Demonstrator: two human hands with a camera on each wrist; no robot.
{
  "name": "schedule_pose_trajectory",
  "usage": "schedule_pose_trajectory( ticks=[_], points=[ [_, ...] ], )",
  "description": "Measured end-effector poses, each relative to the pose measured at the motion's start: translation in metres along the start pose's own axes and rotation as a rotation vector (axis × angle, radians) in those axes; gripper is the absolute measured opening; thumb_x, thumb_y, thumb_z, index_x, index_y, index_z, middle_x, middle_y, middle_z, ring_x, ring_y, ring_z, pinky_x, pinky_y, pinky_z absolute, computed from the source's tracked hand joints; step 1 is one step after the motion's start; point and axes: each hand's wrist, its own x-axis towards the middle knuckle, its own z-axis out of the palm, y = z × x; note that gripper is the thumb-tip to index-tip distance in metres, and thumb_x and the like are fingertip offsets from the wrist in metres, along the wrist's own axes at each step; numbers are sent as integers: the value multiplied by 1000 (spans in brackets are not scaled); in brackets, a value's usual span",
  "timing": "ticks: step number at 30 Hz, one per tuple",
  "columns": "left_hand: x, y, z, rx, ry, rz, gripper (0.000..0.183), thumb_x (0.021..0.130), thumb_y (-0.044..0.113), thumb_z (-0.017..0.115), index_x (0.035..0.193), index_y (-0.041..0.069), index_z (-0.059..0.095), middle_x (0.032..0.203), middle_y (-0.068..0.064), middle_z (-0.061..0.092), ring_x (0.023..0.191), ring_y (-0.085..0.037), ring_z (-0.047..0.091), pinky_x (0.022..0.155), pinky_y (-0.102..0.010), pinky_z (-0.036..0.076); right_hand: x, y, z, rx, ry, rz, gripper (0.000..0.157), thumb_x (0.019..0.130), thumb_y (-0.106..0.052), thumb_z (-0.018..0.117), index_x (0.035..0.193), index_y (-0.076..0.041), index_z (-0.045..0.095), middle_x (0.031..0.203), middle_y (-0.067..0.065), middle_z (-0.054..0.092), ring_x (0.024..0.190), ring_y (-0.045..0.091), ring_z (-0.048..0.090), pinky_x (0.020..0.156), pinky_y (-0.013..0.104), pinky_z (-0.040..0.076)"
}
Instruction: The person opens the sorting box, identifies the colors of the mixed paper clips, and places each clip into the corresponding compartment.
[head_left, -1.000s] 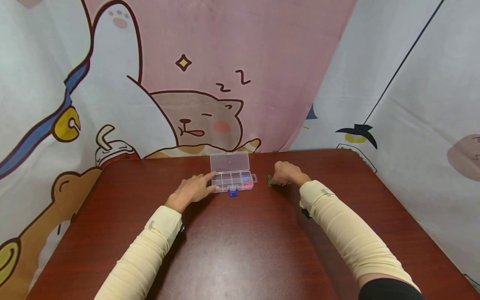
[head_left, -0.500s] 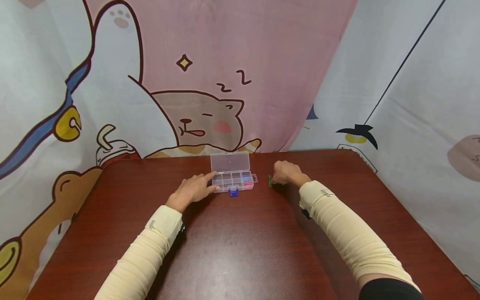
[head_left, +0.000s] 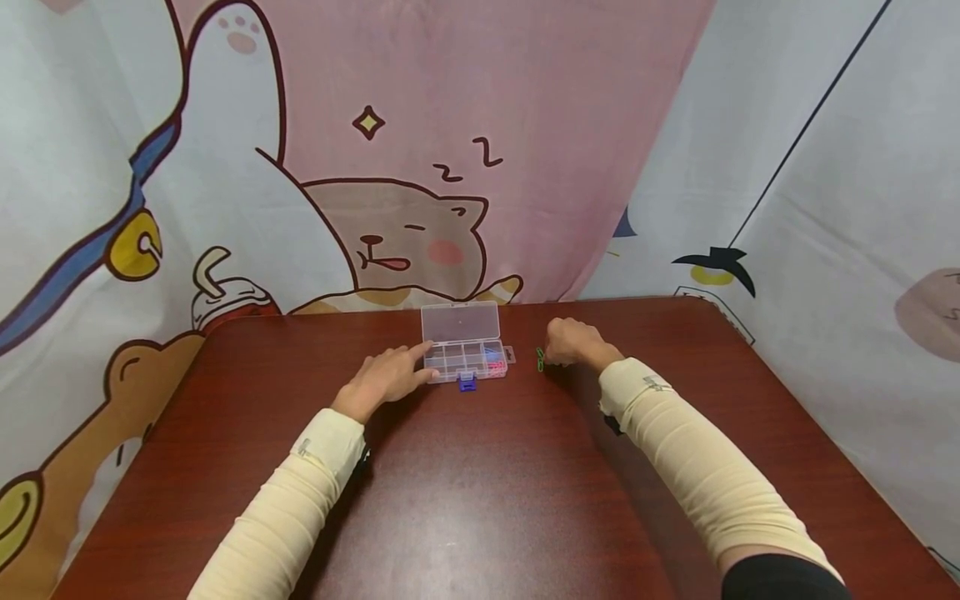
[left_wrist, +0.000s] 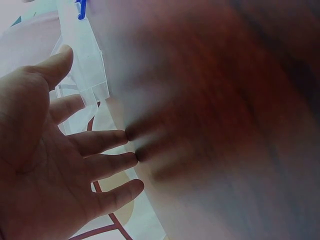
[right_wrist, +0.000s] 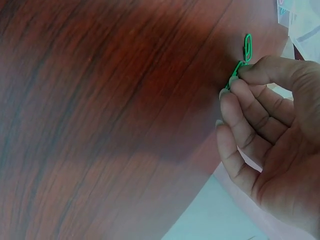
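Note:
A clear plastic compartment box (head_left: pixel 465 360) stands at the back of the table with its lid (head_left: pixel 460 322) raised. Pink paper clips (head_left: pixel 496 368) lie in its front right compartment, and small blue things (head_left: pixel 491 354) lie in the one behind. My left hand (head_left: pixel 386 379) rests at the box's left end, thumb and index finger along its wall, the other fingers spread straight. To the right of the box, my right hand (right_wrist: pixel 270 110) pinches a green paper clip (right_wrist: pixel 236 70) between thumb and fingertips, close over the table. Another green paper clip (right_wrist: pixel 248 47) lies just beyond the thumb.
The dark red wooden table (head_left: pixel 465 492) has its back edge close behind the box. A blue latch (head_left: pixel 467 382) hangs at the box's front, and a clear hanging tab (head_left: pixel 510 355) juts from its right end. A cartoon-print curtain (head_left: pixel 570 150) hangs behind.
My right hand's fingers have drawn in over the green paper clips, and the ones seen below the hand earlier are now hidden. The left hand and the box have stayed in place.

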Motion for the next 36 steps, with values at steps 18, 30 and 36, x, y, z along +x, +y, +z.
schedule_pose_trajectory(
  ticks=[18, 30, 36],
  points=[
    [0, 0, 0, 10, -3, 3, 66, 97, 52, 49, 154, 23, 32, 141, -18, 51, 127, -39, 49, 100, -63, 38, -4, -1, -7, 6, -41, -29, 14, 77, -8, 61, 66, -15, 67, 59, -1, 59, 54, 14, 53, 47, 30, 40],
    [1, 0, 0, 20, -4, 7, 66, 97, 53, 50, 153, 23, 32, 138, -17, 53, 124, -37, 52, 98, -61, 41, 0, 3, -6, 160, -139, -59, 26, 84, -5, 55, 59, -12, 55, 57, 3, 58, 51, 13, 54, 45, 28, 45],
    [0, 0, 0, 19, 2, 12, 67, 97, 53, 50, 153, 23, 32, 140, -17, 52, 125, -38, 52, 96, -61, 42, 1, -2, -17, 462, -116, -65, 16, 86, -10, 60, 82, -3, 74, 70, 6, 66, 62, 16, 61, 60, 36, 56]
  ],
)
